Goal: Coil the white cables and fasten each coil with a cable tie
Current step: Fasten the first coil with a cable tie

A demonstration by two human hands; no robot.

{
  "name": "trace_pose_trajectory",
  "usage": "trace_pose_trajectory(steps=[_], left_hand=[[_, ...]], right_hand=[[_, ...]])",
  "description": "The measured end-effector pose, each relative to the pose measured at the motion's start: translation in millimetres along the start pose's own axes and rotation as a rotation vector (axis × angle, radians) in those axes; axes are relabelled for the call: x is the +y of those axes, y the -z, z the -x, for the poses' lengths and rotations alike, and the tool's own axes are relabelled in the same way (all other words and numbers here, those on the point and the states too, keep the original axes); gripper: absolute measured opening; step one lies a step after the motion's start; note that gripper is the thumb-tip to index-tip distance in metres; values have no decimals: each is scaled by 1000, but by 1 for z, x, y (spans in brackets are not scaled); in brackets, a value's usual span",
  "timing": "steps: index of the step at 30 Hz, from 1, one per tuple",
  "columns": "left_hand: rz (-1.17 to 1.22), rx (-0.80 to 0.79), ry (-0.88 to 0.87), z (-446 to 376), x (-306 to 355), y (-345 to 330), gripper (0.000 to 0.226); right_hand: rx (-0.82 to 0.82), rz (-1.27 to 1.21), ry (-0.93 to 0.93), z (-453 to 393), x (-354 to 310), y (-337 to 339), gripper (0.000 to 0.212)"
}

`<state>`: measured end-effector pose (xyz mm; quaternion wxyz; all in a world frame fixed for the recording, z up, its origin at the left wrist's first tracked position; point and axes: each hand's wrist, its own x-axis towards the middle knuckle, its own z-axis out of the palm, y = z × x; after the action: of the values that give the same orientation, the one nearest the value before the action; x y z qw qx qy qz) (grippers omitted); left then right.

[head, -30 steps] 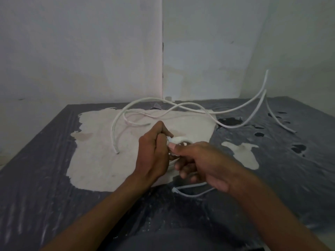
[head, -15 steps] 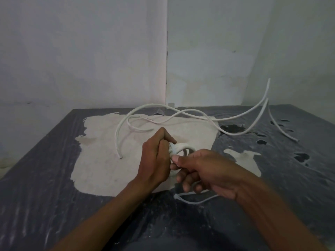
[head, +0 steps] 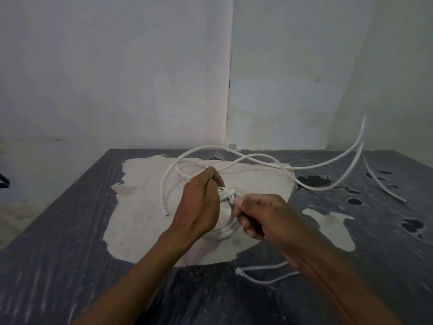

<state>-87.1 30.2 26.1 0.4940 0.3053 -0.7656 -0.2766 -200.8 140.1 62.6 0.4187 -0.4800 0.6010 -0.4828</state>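
At frame centre, the left hand (head: 199,207) grips a white coil (head: 223,232) while the right hand (head: 262,216) pinches a cable tie (head: 228,194) around it, apparently mid-fastening; next likely needs cinching tight.

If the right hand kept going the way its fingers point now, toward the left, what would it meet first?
Almost at once the cable tie on the white coil, which the right hand already pinches, then the left hand gripping the coil's other side. Depth between them is hard to judge.

Dark table (head: 58,254), worn pale patch (head: 140,207) at centre; whitish walls (head: 117,78) across upper frame.
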Motion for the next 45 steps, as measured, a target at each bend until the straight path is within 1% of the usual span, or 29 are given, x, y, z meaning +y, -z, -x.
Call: trace_pose_trajectory(steps=[2,5,8,13,15,17,19,21,23,28,30,34,39,41,45], left_hand=[[-27,-12,3,0,0,0,30],[-57,-4,22,0,-2,0,31],[-66,8,26,-1,-1,0,30],[-6,-8,44,2,2,-1,26],[24,-35,26,4,0,1,23],[43,-61,8,6,-1,2,20],[19,-72,-15,9,0,1,19],[3,-75,-39,10,1,1,19],[13,-65,-39,9,2,2,18],[83,-67,23,12,3,-3,15],[102,-70,33,12,6,-4,15],[23,9,-1,11,8,-5,17],[-12,33,-39,17,15,-10,17],[-5,31,-45,17,13,-11,18],[-21,4,-51,17,13,-12,17]], right_hand=[[40,2,28,-4,-8,-2,34],[54,28,37,-6,-18,-5,33],[46,10,56,-1,-11,-10,34],[55,33,108,12,9,-16,37],[13,16,59,15,9,-15,38],[-40,5,-34,14,3,-13,36],[-78,13,-123,10,-4,-11,33],[-88,27,-167,8,-9,-10,34],[-80,-5,-184,7,-11,-10,31],[-23,-248,-166,-1,-19,0,25],[-16,-264,-143,-4,-24,2,25],[-26,-163,-78,3,-15,-2,33],[35,54,40,24,8,-8,37],[42,55,51,27,16,-8,37],[8,35,14,27,16,-3,38]])
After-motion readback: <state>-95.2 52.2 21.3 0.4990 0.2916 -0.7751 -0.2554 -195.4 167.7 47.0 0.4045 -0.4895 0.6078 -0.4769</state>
